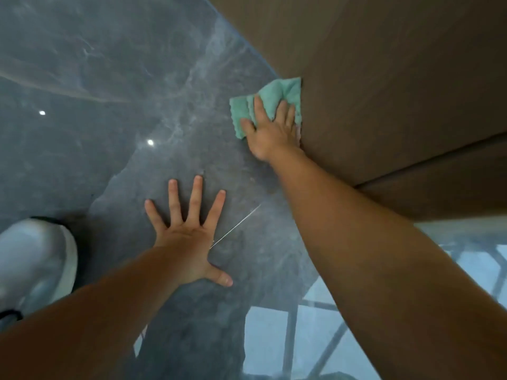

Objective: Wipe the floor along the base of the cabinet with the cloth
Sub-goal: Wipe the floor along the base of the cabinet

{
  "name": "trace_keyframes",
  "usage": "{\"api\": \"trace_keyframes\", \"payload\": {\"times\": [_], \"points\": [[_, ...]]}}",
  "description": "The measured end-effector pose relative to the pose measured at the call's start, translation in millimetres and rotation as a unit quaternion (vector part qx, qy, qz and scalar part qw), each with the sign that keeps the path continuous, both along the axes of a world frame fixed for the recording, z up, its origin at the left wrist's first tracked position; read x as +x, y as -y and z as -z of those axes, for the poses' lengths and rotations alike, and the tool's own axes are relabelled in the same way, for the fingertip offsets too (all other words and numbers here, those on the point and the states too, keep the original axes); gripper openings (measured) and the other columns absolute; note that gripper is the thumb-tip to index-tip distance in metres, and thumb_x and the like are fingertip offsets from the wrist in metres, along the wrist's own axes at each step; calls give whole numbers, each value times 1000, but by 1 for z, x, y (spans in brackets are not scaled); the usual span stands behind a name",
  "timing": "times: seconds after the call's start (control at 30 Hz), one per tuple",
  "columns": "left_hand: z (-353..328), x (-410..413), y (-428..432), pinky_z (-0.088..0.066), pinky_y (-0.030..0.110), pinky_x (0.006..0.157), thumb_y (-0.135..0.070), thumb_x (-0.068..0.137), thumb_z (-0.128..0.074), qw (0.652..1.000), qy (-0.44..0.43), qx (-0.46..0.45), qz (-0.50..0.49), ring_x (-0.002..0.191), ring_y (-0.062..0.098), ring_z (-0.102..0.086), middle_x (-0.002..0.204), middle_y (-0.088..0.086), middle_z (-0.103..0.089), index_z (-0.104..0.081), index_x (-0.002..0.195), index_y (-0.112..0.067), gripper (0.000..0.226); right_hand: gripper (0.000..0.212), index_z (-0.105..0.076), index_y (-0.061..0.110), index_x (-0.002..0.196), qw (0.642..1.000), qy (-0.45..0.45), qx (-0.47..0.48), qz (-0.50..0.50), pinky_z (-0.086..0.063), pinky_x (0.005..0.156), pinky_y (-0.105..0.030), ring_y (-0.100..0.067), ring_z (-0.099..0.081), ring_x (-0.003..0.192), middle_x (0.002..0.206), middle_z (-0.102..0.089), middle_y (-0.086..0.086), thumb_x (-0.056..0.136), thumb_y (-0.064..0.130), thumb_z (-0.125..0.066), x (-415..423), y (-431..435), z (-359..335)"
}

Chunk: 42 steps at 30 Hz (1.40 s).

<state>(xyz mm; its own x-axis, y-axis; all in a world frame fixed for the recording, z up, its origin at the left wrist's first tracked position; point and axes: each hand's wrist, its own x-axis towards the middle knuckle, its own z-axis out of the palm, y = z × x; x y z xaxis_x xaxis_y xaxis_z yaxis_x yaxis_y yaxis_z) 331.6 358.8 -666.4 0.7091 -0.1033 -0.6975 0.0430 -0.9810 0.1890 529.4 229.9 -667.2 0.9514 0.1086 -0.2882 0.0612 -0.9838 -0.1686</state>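
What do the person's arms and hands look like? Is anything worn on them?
The left hand and right hand wear no gloves, rings or watch. The left forearm and right forearm are bare, no sleeves in view.

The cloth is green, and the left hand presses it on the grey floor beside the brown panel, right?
Not quite: it is the right hand that presses the green cloth on the grey floor beside the brown panel, as the head view shows. The left hand lies flat on bare floor, fingers spread.
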Motion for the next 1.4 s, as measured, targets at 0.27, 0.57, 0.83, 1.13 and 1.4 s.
{"api": "trace_keyframes", "payload": {"times": [0.27,0.57,0.83,1.13,1.4], "points": [[-7,-2,5,18,81,100,-94,27,-61,1000,8,20,2,111,42,63,132,6,68,53,127,-40,161,53,-37,31,146,994,94,-4,-50,-16,117,-56,-43,-30,136,149,-36,-24,95,44,-38,-149,41,0],[9,-12,5,16,80,105,-102,53,-3,993,108,-1,-52,135,44,46,150,2,52,40,138,-44,112,62,-20,28,152,971,3,-142,193,-11,118,-57,-43,-20,143,154,-25,-29,95,51,-29,-254,261,-9],[23,-14,9,12,79,106,-102,52,-2,981,186,35,-46,141,45,35,158,4,39,36,141,-42,114,68,-13,27,154,955,-42,-88,278,4,118,-53,-42,-3,146,160,-4,-24,96,56,-33,-228,177,-22],[23,-17,7,10,78,109,-102,53,-2,976,206,46,-55,144,43,31,161,3,34,37,140,-43,112,57,-22,41,149,988,0,-73,-140,-17,116,-54,-37,-28,143,153,-36,-17,95,55,-24,-253,197,-21],[14,-14,9,11,78,108,-103,48,1,987,146,51,-46,141,44,38,150,2,50,44,135,-44,113,69,-9,37,152,891,-117,-104,426,-16,115,-59,-43,-17,144,161,-10,-18,93,59,-38,-230,311,-32]]}}
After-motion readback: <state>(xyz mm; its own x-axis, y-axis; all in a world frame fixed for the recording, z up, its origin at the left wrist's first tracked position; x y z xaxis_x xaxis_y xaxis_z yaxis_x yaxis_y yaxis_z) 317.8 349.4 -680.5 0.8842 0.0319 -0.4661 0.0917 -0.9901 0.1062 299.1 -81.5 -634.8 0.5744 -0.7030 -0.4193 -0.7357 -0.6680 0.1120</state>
